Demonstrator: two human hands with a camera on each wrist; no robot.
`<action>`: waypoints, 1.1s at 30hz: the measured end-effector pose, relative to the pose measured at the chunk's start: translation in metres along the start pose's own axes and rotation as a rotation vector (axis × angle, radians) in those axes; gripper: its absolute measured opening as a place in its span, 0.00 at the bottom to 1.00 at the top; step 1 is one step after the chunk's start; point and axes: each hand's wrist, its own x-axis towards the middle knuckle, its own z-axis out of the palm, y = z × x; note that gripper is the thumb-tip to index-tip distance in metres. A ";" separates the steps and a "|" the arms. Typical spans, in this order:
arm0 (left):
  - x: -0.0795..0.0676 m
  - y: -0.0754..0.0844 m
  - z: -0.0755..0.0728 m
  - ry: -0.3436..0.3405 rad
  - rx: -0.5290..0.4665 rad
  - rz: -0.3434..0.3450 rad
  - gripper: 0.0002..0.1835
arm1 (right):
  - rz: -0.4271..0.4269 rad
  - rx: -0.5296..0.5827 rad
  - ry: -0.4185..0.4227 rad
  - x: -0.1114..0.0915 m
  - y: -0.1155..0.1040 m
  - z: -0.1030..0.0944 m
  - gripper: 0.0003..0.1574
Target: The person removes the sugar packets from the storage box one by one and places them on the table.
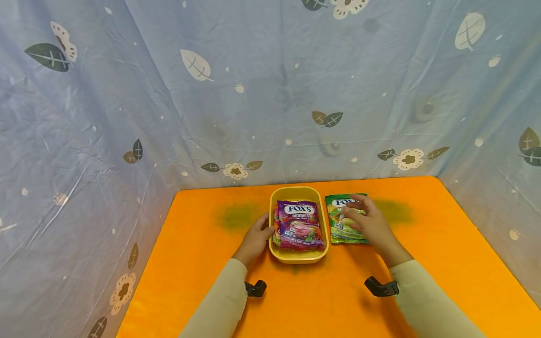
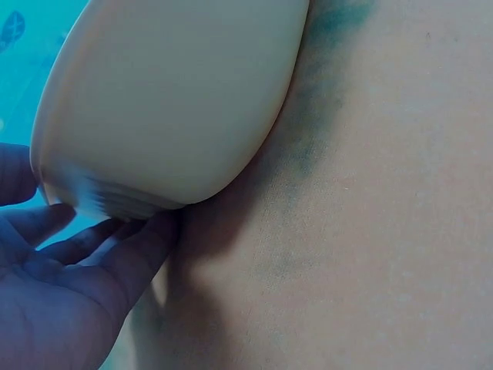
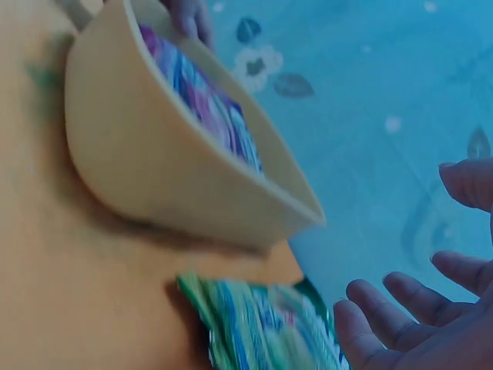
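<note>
A yellow plastic tub stands on the orange table, with a purple bag of Fox's berries candy lying in it on top of other packaging. At the tub's left side my left hand holds the wall, thumb at the rim and fingers against the outside, as the left wrist view shows. Right of the tub lies a green Fox's candy bag on the table. Over that bag my right hand hovers with spread, slightly bent fingers; in the right wrist view nothing sits between them.
The orange table runs back to a blue-grey curtain with leaf and flower prints, which also hangs along both sides. Dark green stains mark the tabletop left and right. Each wrist wears a black camera mount.
</note>
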 end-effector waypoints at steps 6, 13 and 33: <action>0.000 -0.001 0.001 0.010 0.014 -0.014 0.34 | -0.028 -0.027 -0.040 0.002 -0.013 0.020 0.45; 0.000 -0.002 0.000 0.006 0.010 -0.019 0.34 | -0.023 -0.013 -0.104 0.005 -0.020 0.044 0.42; 0.000 -0.002 0.000 0.006 -0.009 -0.004 0.34 | -0.011 -0.128 -0.116 0.011 -0.016 0.100 0.42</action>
